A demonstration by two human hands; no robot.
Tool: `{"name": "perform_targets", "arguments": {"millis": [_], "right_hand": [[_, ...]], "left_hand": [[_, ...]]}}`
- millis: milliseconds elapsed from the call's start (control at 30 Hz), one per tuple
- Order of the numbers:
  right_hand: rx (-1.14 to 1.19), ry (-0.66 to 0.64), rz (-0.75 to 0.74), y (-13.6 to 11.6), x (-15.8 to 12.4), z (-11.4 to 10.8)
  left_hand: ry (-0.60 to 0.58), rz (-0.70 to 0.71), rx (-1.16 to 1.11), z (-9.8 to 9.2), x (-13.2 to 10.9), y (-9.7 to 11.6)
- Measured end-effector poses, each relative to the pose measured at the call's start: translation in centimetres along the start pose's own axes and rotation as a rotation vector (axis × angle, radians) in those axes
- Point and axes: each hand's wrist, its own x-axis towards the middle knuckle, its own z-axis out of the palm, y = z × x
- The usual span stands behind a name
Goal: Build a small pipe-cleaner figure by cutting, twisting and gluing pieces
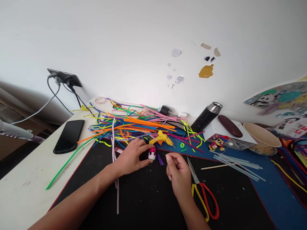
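A small figure head (152, 155), white-faced with dark eyes and a magenta top, sits on the black mat (144, 198). My left hand (131, 155) grips it from the left, index finger at its top and thumb at its bottom. To its right lies a small purple piece (160, 159). My right hand (178, 172) hovers right of that piece with its fingers curled together; whatever they may pinch is hidden. Just behind the head rests a yellow glue gun (161, 138), nozzle pointing right. Scissors (200, 188) with red and yellow handles lie beside my right hand.
Colourful pipe cleaners (134, 123) are heaped along the wall. A phone (68, 136) lies at the left. On the right are a black thermos (207, 116), a white box (236, 140), a small yellow-red figure (218, 143), glue sticks (240, 164) and a bowl (262, 135).
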Motion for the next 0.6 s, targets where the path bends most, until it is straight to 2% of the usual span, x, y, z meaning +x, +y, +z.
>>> {"name": "perform_targets", "arguments": {"millis": [233,467,600], "right_hand": [[-0.013,0.043,0.009,1.9,-0.5,-0.9],[-0.003,0.041,0.015,2.7,-0.7,-1.2],[-0.005,0.038,0.034,2.5,-0.9,-1.4]], "left_hand": [[-0.012,-0.051,0.141,1.5,0.2,-0.4],[-0.111,-0.069,0.216,1.3,0.3,-0.3],[-0.085,-0.093,0.157,1.2,0.3,-0.3]]}}
